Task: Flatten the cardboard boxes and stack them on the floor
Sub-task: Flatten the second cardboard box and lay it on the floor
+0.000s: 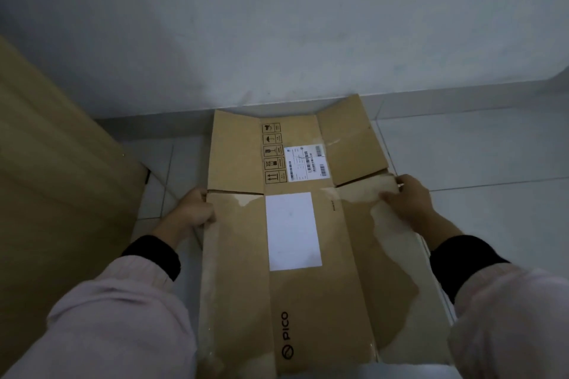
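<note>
A flattened brown cardboard box (308, 292) with a PICO logo and a white label lies spread on the tiled floor, its far flaps reaching the wall. Its far panel carries a shipping label and handling symbols. My left hand (194, 212) grips the box's left edge near the flap split, fingers curled around it. On the opposite side, my right hand (406, 197) pinches the box's right edge at the torn flap corner. Both sleeves are pink with black cuffs. I cannot tell whether other flattened boxes lie underneath.
A tall tan wooden panel (61, 178), like a door or cabinet side, stands at the left close to the box. A pale wall (277, 24) with a skirting strip runs along the back. Light floor tiles (477, 157) extend to the right.
</note>
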